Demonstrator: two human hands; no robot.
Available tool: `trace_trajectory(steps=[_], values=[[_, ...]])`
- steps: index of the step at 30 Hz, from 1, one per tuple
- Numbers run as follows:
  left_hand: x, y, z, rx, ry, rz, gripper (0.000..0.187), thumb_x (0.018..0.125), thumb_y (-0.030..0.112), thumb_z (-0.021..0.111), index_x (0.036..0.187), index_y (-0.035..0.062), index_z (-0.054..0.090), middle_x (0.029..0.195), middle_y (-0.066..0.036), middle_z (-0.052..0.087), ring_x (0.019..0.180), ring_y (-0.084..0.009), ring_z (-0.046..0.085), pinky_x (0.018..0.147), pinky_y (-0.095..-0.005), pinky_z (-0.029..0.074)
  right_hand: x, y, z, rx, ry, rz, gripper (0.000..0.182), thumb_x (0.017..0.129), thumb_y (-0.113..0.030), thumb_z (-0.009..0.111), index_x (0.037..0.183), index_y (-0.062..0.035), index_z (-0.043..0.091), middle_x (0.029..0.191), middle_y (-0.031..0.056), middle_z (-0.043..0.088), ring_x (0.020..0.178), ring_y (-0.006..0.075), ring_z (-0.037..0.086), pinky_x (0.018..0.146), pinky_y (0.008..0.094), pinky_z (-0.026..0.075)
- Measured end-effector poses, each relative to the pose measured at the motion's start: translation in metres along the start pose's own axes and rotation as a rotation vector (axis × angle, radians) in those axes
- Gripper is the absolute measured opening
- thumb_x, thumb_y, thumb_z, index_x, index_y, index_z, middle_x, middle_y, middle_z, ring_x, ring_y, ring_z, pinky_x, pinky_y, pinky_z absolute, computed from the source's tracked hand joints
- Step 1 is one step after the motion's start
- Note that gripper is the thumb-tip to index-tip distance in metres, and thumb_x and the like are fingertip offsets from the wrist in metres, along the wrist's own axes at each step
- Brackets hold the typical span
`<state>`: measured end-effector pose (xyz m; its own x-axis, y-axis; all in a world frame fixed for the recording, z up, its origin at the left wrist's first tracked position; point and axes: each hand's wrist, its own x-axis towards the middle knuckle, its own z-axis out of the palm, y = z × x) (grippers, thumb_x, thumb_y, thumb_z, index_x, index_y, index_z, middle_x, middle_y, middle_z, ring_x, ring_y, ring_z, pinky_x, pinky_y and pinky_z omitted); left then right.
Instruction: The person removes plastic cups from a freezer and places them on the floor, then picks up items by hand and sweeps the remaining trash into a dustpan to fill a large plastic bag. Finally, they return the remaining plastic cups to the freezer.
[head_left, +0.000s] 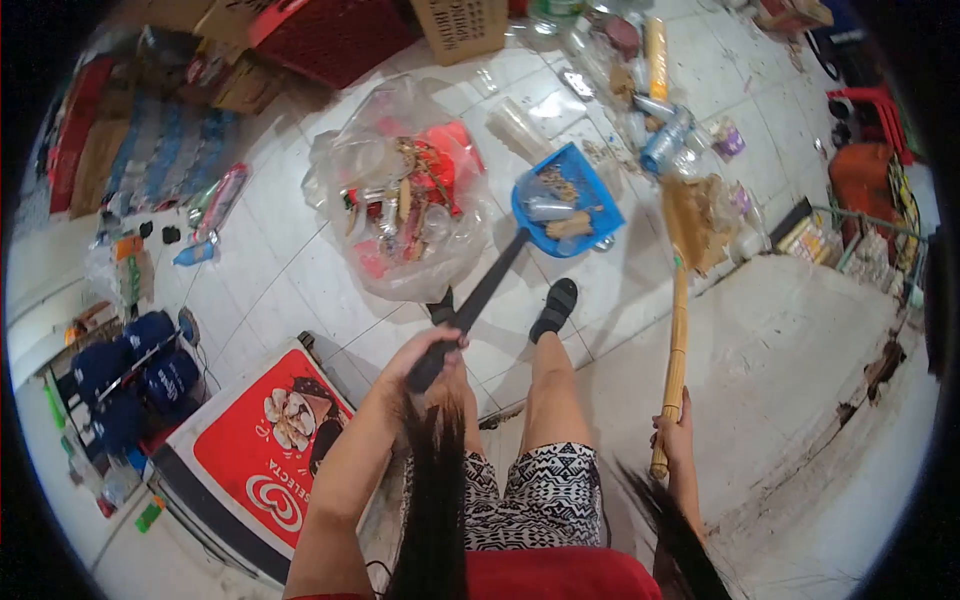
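Observation:
My left hand (436, 352) is wrapped round the dark handle of a blue dustpan (608, 222). In the pan lie a clear plastic cup (550, 208), a tan bundle and small debris. My right hand (676, 432) grips the bamboo handle of a broom (679, 345), whose brown bristles (684, 205) rest among litter to the right of the dustpan. Left of the pan, an open clear plastic bag (400, 282) holds red wrappers, cups and other rubbish.
Plastic bottles (668, 140) and scraps lie across the tiled floor beyond the dustpan. At lower left is a red-topped Selecta freezer (265, 440). A red crate (330, 45) and cardboard box (460, 28) stand at the far side; a pale ledge (800, 350) lies right.

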<state>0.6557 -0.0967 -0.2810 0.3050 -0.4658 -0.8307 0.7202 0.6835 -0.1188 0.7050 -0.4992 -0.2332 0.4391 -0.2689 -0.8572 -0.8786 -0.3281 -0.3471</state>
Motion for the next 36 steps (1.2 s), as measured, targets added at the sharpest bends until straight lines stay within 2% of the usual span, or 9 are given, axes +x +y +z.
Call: trace_trajectory(steps=[4, 8, 9, 10, 12, 16, 19, 24, 36], values=[[-0.095, -0.036, 0.030, -0.054, 0.134, 0.279, 0.032, 0.072, 0.021, 0.049, 0.098, 0.0018, 0.043, 0.062, -0.001, 0.046, 0.046, -0.0071, 0.044, 0.040, -0.0181, 0.037, 0.040, 0.009, 0.003, 0.178, -0.023, 0.055, 0.072, 0.064, 0.001, 0.045, 0.125, -0.0181, 0.012, 0.064, 0.0078, 0.043, 0.040, 0.0155, 0.042, 0.033, 0.0259, 0.038], [-0.171, -0.065, 0.021, -0.123, 0.222, 0.395, 0.041, 0.070, 0.021, 0.047, 0.104, -0.0008, 0.040, 0.068, -0.007, 0.053, 0.051, -0.0087, 0.049, 0.045, -0.0187, 0.042, 0.075, 0.004, 0.008, 0.185, -0.137, 0.191, 0.038, 0.066, -0.003, 0.047, 0.100, -0.0125, 0.031, 0.057, 0.0056, 0.042, 0.040, 0.0153, 0.043, 0.033, 0.0259, 0.038], [-0.181, -0.073, -0.003, -0.346, -0.245, 0.426, 0.046, 0.068, 0.016, 0.048, 0.109, -0.0007, 0.037, 0.083, -0.014, 0.054, 0.055, -0.0116, 0.053, 0.047, -0.0206, 0.044, 0.082, 0.005, 0.010, 0.208, -0.164, 0.201, 0.027, 0.067, -0.004, 0.046, 0.086, -0.0124, 0.030, 0.057, 0.0055, 0.043, 0.040, 0.0150, 0.043, 0.033, 0.0255, 0.038], [-0.184, -0.080, -0.013, -0.349, -0.243, 0.451, 0.046, 0.068, 0.016, 0.048, 0.109, -0.0007, 0.037, 0.083, -0.014, 0.054, 0.055, -0.0116, 0.053, 0.047, -0.0206, 0.044, 0.087, 0.004, 0.014, 0.198, -0.183, 0.188, 0.027, 0.067, -0.004, 0.046, 0.086, -0.0124, 0.030, 0.057, 0.0055, 0.043, 0.040, 0.0150, 0.043, 0.033, 0.0255, 0.038], [-0.190, -0.089, -0.029, -0.259, 0.137, 0.458, 0.049, 0.068, 0.014, 0.050, 0.113, 0.0019, 0.033, 0.081, -0.013, 0.051, 0.049, -0.0132, 0.051, 0.041, -0.0232, 0.043, 0.097, 0.006, 0.022, 0.120, -0.162, 0.279, 0.020, 0.068, -0.008, 0.047, 0.082, -0.0113, 0.032, 0.055, 0.0037, 0.043, 0.040, 0.0129, 0.043, 0.034, 0.0256, 0.039], [-0.167, -0.066, -0.047, -0.030, 0.416, 0.512, 0.058, 0.068, 0.012, 0.051, 0.119, 0.0059, 0.024, 0.065, -0.005, 0.045, 0.040, -0.0123, 0.042, 0.035, -0.0213, 0.035, 0.116, 0.008, 0.035, 0.145, -0.190, 0.370, 0.016, 0.069, -0.010, 0.046, 0.080, -0.0106, 0.034, 0.057, 0.0043, 0.044, 0.042, 0.0130, 0.044, 0.035, 0.0252, 0.040], [-0.147, -0.059, -0.065, 0.127, 0.499, 0.720, 0.063, 0.068, 0.011, 0.051, 0.123, 0.0089, 0.020, 0.067, -0.004, 0.046, 0.044, -0.0114, 0.045, 0.037, -0.0224, 0.037, 0.106, -0.006, 0.046, 0.102, -0.214, 0.359, 0.017, 0.070, -0.011, 0.046, 0.082, -0.0117, 0.035, 0.059, 0.0046, 0.044, 0.042, 0.0131, 0.043, 0.035, 0.0254, 0.039], [-0.109, -0.087, -0.105, 0.708, 1.104, 0.707, 0.069, 0.066, 0.011, 0.053, 0.126, 0.0118, 0.018, 0.074, -0.014, 0.053, 0.056, -0.0221, 0.052, 0.053, -0.0309, 0.042, 0.098, -0.013, 0.051, -0.002, -0.222, 0.240, 0.032, 0.067, -0.007, 0.046, 0.095, -0.0132, 0.031, 0.059, 0.0076, 0.044, 0.041, 0.0167, 0.042, 0.033, 0.0291, 0.038], [-0.077, -0.111, -0.068, 1.001, 1.317, 0.714, 0.068, 0.065, 0.006, 0.049, 0.125, 0.0149, 0.018, 0.084, -0.018, 0.047, 0.069, -0.0346, 0.050, 0.061, -0.0411, 0.041, 0.074, -0.027, 0.054, 0.080, -0.236, 0.204, 0.035, 0.067, -0.008, 0.046, 0.098, -0.0168, 0.031, 0.059, 0.0066, 0.043, 0.039, 0.0151, 0.042, 0.032, 0.0266, 0.037]])
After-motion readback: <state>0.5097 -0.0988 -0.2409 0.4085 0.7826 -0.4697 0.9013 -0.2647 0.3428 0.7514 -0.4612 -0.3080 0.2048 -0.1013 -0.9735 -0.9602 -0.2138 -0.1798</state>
